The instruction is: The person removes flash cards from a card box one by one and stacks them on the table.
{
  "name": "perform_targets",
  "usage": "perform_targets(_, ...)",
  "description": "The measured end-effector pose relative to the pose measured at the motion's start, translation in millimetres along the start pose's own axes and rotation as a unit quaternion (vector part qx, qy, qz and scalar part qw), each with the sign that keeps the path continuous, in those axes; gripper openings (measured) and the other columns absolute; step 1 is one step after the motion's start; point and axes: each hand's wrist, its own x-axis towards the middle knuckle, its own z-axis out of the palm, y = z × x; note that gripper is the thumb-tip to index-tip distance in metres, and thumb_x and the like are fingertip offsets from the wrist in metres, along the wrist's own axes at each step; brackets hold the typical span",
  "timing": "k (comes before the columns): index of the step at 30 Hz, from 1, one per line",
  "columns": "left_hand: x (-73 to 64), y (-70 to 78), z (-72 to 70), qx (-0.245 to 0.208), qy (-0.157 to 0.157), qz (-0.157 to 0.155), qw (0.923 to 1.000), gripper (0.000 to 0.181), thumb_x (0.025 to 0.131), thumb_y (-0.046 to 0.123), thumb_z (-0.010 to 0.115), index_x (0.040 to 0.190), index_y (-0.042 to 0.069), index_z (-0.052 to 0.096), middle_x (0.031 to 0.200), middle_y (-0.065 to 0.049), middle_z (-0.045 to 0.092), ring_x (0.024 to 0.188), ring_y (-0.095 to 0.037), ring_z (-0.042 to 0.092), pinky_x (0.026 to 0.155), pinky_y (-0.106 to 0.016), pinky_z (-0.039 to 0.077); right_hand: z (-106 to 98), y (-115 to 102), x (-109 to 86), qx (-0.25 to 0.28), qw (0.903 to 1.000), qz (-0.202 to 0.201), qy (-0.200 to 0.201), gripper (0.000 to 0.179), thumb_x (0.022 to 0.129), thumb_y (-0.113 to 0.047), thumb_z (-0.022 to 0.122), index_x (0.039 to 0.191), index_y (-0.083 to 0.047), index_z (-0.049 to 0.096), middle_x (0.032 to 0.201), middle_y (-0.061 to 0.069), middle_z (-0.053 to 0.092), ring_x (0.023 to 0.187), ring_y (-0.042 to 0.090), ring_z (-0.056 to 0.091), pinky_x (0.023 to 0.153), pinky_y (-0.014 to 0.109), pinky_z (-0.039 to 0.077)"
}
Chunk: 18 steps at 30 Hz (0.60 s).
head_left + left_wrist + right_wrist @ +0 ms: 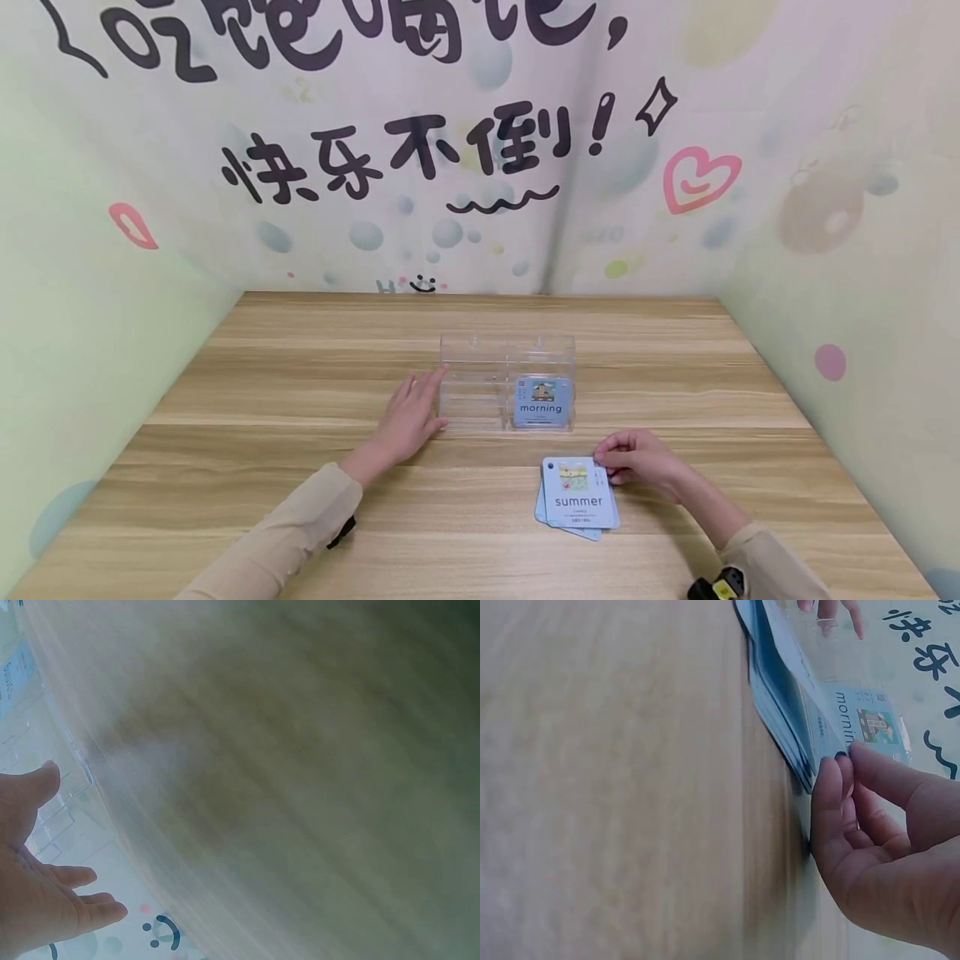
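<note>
A clear plastic box (pixel 472 404) with two compartments stands mid-table. Blue cards reading "morning" (pixel 541 403) sit in its right compartment; the left one shows no cards. My left hand (pixel 408 421) touches the box's left side, fingers fairly straight and thumb apart, as the left wrist view also shows. Nearer and to the right lies a small fanned stack of pale blue cards, the top card reading "summer" (pixel 578 502). My right hand (pixel 637 460) pinches that card's upper right corner between thumb and fingers. In the right wrist view the pinched card (pixel 799 664) is lifted off the cards below (pixel 769 697).
The wooden table (pixel 300 358) reaches back to a printed cloth wall (pixel 480 250) with black lettering. Pale walls stand at left and right. Dark straps circle both wrists, the right one carrying a small device (pixel 720 586).
</note>
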Motion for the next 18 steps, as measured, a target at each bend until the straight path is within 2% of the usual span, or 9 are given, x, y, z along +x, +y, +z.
perform_targets(9,-1.5,0.8,-1.4,-0.003,0.001,0.001,1.0000,0.081,0.082,0.019,0.067,0.144,0.009,0.015,0.140,-0.022,0.035,0.129,-0.038,0.030,0.106,-0.057,0.018,5.2,-5.2,-1.6,-0.080,0.9958,-0.007,0.044,0.021,0.084,-0.011,0.063,0.094,0.008,0.061,0.079,0.004,0.063,0.068,0.012,0.056,0.057,0.024,0.052)
perform_targets(13,-1.4,0.8,-1.3,-0.005,0.007,0.004,1.0000,0.081,0.081,0.018,0.067,0.143,0.009,0.016,0.140,-0.021,0.035,0.128,-0.039,0.031,0.105,-0.058,0.019,7.7,-7.3,-2.3,-0.104,0.9925,-0.013,0.062,0.020,0.083,-0.011,0.064,0.092,0.007,0.063,0.076,0.003,0.062,0.065,0.012,0.054,0.055,0.024,0.051)
perform_targets(18,-0.7,-0.2,-0.4,-0.006,-0.001,-0.004,1.0000,0.081,0.082,0.019,0.066,0.144,0.010,0.015,0.141,-0.021,0.033,0.129,-0.040,0.029,0.106,-0.057,0.018,9.2,-8.8,-2.9,-0.124,0.9896,-0.021,0.070,0.018,0.082,-0.008,0.064,0.092,0.007,0.063,0.076,0.004,0.062,0.064,0.012,0.054,0.054,0.024,0.051)
